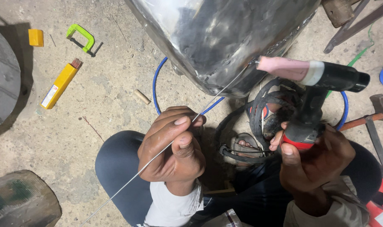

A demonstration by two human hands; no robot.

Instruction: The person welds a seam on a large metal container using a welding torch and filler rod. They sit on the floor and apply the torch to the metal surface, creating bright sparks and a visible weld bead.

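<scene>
Shiny metal tank [225,38] is sitting on the floor. Left hand [172,147] is pinching a thin wire [158,154] tight; right hand [313,157] is gripping the torch [309,75]. Wire is wobbling easily and could miss the seam.

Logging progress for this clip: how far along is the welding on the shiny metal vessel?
Set up: the left hand pinches a thin filler rod aimed at the metal vessel, and the right hand grips the welding torch. In hand: the pink nozzle and the rod tip meet at the vessel's lower edge. No arc shows. How much seam is finished or left cannot be told from this view.
</scene>
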